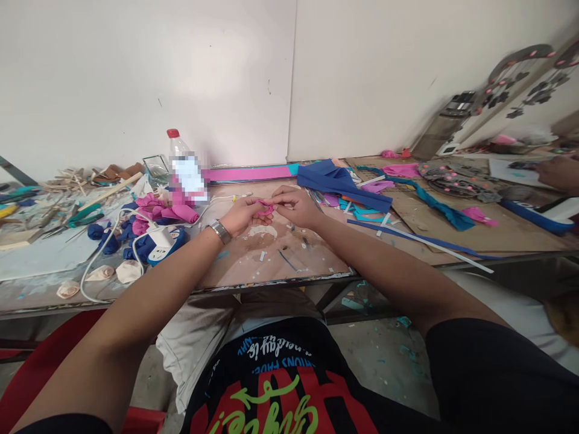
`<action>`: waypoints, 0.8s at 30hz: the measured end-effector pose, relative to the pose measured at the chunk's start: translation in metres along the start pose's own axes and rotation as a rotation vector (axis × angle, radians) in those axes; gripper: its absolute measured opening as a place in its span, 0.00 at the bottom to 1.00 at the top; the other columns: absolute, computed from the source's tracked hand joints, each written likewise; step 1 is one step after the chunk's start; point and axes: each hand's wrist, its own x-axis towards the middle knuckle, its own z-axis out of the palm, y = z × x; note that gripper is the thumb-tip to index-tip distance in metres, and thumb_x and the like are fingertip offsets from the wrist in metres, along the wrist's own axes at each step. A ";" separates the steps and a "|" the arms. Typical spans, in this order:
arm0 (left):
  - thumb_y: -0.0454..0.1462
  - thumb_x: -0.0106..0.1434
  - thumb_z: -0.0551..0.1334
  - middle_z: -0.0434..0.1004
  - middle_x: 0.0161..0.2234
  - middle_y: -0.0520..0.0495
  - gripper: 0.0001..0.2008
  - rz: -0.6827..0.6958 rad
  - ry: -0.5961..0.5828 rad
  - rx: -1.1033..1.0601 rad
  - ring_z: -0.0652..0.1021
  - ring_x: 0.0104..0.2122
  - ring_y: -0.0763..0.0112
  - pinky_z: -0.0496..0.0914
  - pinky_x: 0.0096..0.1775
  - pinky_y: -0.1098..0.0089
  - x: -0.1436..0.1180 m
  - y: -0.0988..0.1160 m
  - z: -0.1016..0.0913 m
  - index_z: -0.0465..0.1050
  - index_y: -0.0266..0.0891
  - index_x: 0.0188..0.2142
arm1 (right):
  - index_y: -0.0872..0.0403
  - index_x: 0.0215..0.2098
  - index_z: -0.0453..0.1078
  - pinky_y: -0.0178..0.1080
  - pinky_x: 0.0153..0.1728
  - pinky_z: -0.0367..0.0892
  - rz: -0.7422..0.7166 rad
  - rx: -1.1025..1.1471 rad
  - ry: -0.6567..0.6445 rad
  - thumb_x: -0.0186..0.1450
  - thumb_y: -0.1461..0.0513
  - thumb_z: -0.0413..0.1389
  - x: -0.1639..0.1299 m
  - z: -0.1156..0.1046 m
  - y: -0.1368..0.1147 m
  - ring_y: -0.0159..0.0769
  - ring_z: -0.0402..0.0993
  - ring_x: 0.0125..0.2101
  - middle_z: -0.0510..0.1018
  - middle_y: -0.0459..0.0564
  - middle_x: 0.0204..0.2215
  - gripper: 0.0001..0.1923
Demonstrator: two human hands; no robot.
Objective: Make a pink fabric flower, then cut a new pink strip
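Observation:
Above the worktop [235, 259], my two hands meet at a small crumpled pink piece of paper or cloth [266, 208]. My left hand [244, 217], with a watch on its wrist, pinches it from the left. The fingers of my right hand [296, 206] close on its other side, hiding part of it. To the left lies a heap of pink rolled pieces [169, 212], with dark blue rolled pieces [108, 236] below and cream rosettes [129, 271] nearer the front edge. Folded blue material [330, 181] rests to the right of my right hand.
A white charger [160, 234] sits on a blue-white power strip [169, 250], its cable looping leftward. Behind stand a red-capped bottle [177, 144] and a lit phone screen [190, 175]. White and blue strips [434, 241] cross the right side. Another person's hand [558, 172] is far right.

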 end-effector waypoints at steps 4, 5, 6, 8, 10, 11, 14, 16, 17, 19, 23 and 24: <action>0.40 0.57 0.66 0.81 0.28 0.40 0.12 0.023 -0.024 -0.061 0.81 0.27 0.67 0.77 0.34 0.67 0.000 0.001 0.000 0.77 0.29 0.32 | 0.52 0.43 0.82 0.35 0.30 0.68 -0.039 -0.020 -0.001 0.64 0.63 0.58 -0.001 0.000 0.002 0.32 0.73 0.32 0.78 0.51 0.37 0.12; 0.40 0.58 0.65 0.81 0.28 0.40 0.12 0.025 -0.023 -0.065 0.81 0.27 0.67 0.77 0.34 0.67 0.000 0.001 0.000 0.77 0.29 0.32 | 0.52 0.44 0.82 0.35 0.30 0.68 -0.053 -0.021 0.002 0.64 0.63 0.58 -0.001 0.001 0.003 0.32 0.73 0.32 0.78 0.51 0.38 0.12; 0.40 0.59 0.65 0.81 0.28 0.40 0.12 0.024 -0.022 -0.064 0.81 0.27 0.67 0.77 0.34 0.67 0.000 0.001 0.000 0.77 0.29 0.32 | 0.52 0.44 0.82 0.35 0.30 0.69 -0.066 -0.024 0.006 0.64 0.63 0.58 -0.001 0.001 0.003 0.33 0.73 0.32 0.78 0.51 0.38 0.12; 0.40 0.60 0.64 0.81 0.28 0.41 0.12 0.017 -0.026 -0.065 0.81 0.27 0.68 0.77 0.34 0.68 0.001 0.001 -0.002 0.77 0.29 0.32 | 0.51 0.44 0.82 0.35 0.31 0.70 -0.090 -0.036 0.015 0.65 0.62 0.58 0.000 0.002 0.003 0.33 0.74 0.34 0.77 0.51 0.38 0.11; 0.40 0.61 0.63 0.81 0.28 0.41 0.12 0.002 -0.030 -0.077 0.80 0.27 0.69 0.77 0.34 0.69 0.002 0.001 -0.003 0.77 0.29 0.33 | 0.52 0.43 0.81 0.35 0.31 0.70 -0.100 -0.051 0.020 0.67 0.61 0.58 0.000 0.002 0.002 0.34 0.74 0.36 0.77 0.52 0.38 0.11; 0.40 0.61 0.63 0.81 0.28 0.41 0.12 -0.004 -0.028 -0.087 0.80 0.27 0.69 0.77 0.34 0.69 0.002 0.001 -0.004 0.77 0.29 0.34 | 0.52 0.43 0.81 0.35 0.32 0.70 -0.099 -0.056 0.022 0.68 0.60 0.58 0.000 0.002 0.001 0.34 0.74 0.36 0.77 0.52 0.39 0.11; 0.39 0.62 0.62 0.80 0.27 0.41 0.12 -0.025 -0.009 -0.109 0.80 0.27 0.70 0.76 0.34 0.70 0.003 0.003 -0.004 0.77 0.29 0.33 | 0.52 0.46 0.79 0.34 0.31 0.70 -0.061 -0.090 0.033 0.68 0.58 0.58 0.000 0.001 -0.004 0.32 0.73 0.32 0.79 0.51 0.39 0.12; 0.39 0.61 0.62 0.79 0.27 0.42 0.12 -0.026 0.001 -0.110 0.80 0.26 0.70 0.76 0.34 0.70 0.003 0.004 -0.003 0.76 0.29 0.33 | 0.52 0.46 0.78 0.35 0.32 0.69 -0.043 -0.121 0.046 0.68 0.56 0.59 0.000 0.000 -0.007 0.30 0.71 0.28 0.79 0.50 0.38 0.12; 0.39 0.61 0.62 0.79 0.27 0.42 0.11 -0.022 0.002 -0.109 0.80 0.26 0.71 0.76 0.33 0.70 0.003 0.004 -0.003 0.76 0.30 0.32 | 0.52 0.45 0.77 0.35 0.32 0.69 -0.046 -0.128 0.049 0.69 0.56 0.59 0.000 0.000 -0.008 0.30 0.70 0.28 0.79 0.49 0.38 0.11; 0.39 0.60 0.63 0.79 0.27 0.43 0.10 -0.008 0.000 -0.108 0.79 0.25 0.71 0.76 0.33 0.70 0.002 0.005 -0.003 0.75 0.30 0.31 | 0.51 0.43 0.78 0.36 0.33 0.70 -0.067 -0.123 0.041 0.70 0.54 0.58 0.000 0.000 -0.008 0.32 0.71 0.30 0.79 0.51 0.39 0.12; 0.39 0.60 0.64 0.78 0.26 0.44 0.10 0.032 -0.003 -0.081 0.79 0.25 0.71 0.76 0.32 0.70 0.001 0.004 -0.001 0.75 0.31 0.31 | 0.50 0.40 0.80 0.37 0.33 0.70 -0.062 -0.134 0.037 0.70 0.50 0.57 0.000 0.000 -0.008 0.34 0.73 0.32 0.78 0.52 0.40 0.15; 0.39 0.60 0.64 0.79 0.26 0.44 0.10 0.045 0.000 -0.067 0.79 0.25 0.71 0.76 0.32 0.69 0.000 0.004 -0.001 0.75 0.31 0.31 | 0.50 0.40 0.80 0.38 0.33 0.70 -0.057 -0.141 0.039 0.70 0.50 0.57 0.000 0.000 -0.008 0.35 0.73 0.33 0.78 0.53 0.40 0.15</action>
